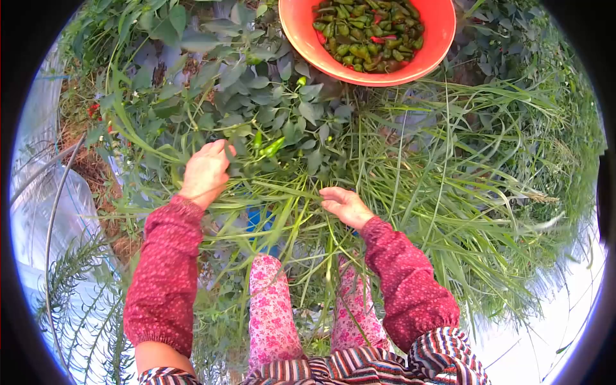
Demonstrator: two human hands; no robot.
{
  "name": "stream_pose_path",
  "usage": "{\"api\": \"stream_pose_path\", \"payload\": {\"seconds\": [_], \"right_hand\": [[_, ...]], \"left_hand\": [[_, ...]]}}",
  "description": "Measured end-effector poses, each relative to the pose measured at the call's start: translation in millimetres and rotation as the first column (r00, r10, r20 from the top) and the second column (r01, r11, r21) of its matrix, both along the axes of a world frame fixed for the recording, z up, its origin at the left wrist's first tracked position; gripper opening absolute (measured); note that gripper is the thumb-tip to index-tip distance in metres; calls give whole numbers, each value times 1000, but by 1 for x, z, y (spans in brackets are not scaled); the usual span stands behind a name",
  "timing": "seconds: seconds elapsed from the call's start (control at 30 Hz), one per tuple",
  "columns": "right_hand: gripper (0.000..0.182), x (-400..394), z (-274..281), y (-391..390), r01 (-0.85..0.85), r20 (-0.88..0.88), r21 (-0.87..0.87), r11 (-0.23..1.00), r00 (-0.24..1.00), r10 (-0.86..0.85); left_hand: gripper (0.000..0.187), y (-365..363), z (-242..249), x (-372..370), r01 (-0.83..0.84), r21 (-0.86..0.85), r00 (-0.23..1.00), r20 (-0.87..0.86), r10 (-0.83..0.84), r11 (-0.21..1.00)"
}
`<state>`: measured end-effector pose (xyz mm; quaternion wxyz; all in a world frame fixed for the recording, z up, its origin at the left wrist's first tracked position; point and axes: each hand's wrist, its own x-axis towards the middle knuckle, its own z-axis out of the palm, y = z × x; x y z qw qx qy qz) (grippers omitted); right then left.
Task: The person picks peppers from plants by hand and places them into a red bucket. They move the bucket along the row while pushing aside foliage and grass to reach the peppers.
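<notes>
My left hand (208,170) is among the leaves of a pepper plant (273,106), its fingers curled in; what they close on, if anything, is hidden by the hand and leaves. Just right of it hang green peppers (274,147) on the plant. My right hand (346,206) is over the long grass blades (295,199), fingers loosely stretched and a little apart, with nothing visible in them. Farther forward, an orange-red basin (375,79) holds many green peppers (362,38) and a few red ones.
Tall grass (462,186) spreads on the right, partly over blue footwear (260,221) below me. A few red peppers (94,111) show at the far left. Thin hoops (54,212) and plastic sheeting (38,192) run along the left edge.
</notes>
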<state>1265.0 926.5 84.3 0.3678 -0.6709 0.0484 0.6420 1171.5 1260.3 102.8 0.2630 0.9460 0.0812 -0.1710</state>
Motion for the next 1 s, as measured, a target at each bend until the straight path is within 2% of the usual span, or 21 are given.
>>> {"api": "stream_pose_path", "payload": {"seconds": [0.03, 0.07, 0.1, 0.17, 0.2, 0.23, 0.27, 0.3, 0.33, 0.37, 0.4, 0.5, 0.57, 0.63, 0.7, 0.73, 0.77, 0.83, 0.87, 0.9, 1.0], "right_hand": [[29, 9, 8, 3, 74, -45, 13, 997, 996, -73], [24, 21, 11, 6, 162, 29, 89, 983, 986, -165], [21, 36, 16, 15, 225, 27, -5, 974, 974, -225], [17, 55, 0, 25, 214, 320, 152, 965, 913, -252], [18, 73, -4, 39, 75, 505, 7, 997, 860, -68], [21, 82, -15, 53, 55, 672, 37, 998, 738, -66], [25, 94, -26, 68, 54, 642, 24, 998, 765, -57], [33, 105, -29, 84, -130, 660, -95, 987, 734, 160], [45, 106, -44, 98, -152, 642, -100, 983, 745, 180], [55, 103, -83, 102, -161, 507, 36, 986, 854, 121], [55, 98, -86, 111, -157, 513, 42, 987, 851, 113], [57, 78, -93, 132, 41, -23, 161, 986, 999, -38], [70, 70, -83, 138, 28, -77, 425, 905, 997, 5], [70, 62, -35, 153, 289, -283, 246, 925, 934, -216], [60, 54, 0, 165, 410, -359, 297, 862, 885, -297], [60, 53, 19, 174, 372, -383, 331, 867, 893, -237], [60, 39, 24, 183, 369, -351, 334, 867, 903, -249], [63, 13, 43, 200, 491, -437, 463, 738, 851, -292], [64, 8, 59, 210, 431, -374, 440, 788, 886, -276], [66, 3, 75, 220, 369, -313, 411, 833, 916, -252], [67, -37, 85, 251, 264, -106, 550, 792, 963, -247]], "left_hand": [[40, 6, 7, -6, -5, -4, 1000, -15, 5, 1000], [45, 11, 0, -19, -24, -39, 999, 36, 25, 999], [47, 18, 10, -19, 17, -42, 999, 28, -16, 999], [48, 30, 6, -31, -7, -118, 988, 150, 25, 993], [48, 31, 10, -26, -5, -118, 989, 147, 23, 993], [46, 36, 20, -15, -58, -189, 996, 50, 69, 980], [44, 38, 27, -4, -113, -255, 993, -49, 104, 960], [44, 35, 32, 2, -106, -247, 994, -45, 98, 963], [40, 34, 38, 9, -128, -220, 990, -94, 109, 967], [36, 34, 42, 17, -149, -193, 983, -140, 123, 970], [31, 35, 48, 24, -114, -186, 983, -163, 84, 976], [29, 43, 48, 22, -64, -215, 997, -48, 55, 975], [26, 74, 59, 13, -69, -222, 989, -145, 37, 973], [26, 103, 67, -5, -59, -223, 988, -151, 26, 973], [26, 128, 70, -28, -336, -380, 919, -333, 211, 862], [26, 136, 73, -36, -135, -222, 988, -110, 112, 966], [26, 151, 71, -46, -129, -225, 989, -106, 107, 966], [24, 177, 68, -58, -125, -216, 986, -139, 96, 968], [24, 178, 81, -55, -669, -344, 710, -559, 429, 659], [24, 188, 84, -57, -664, -342, 713, -557, 425, 665], [28, 220, 91, -77, -576, -194, 690, -636, 346, 794]]}}
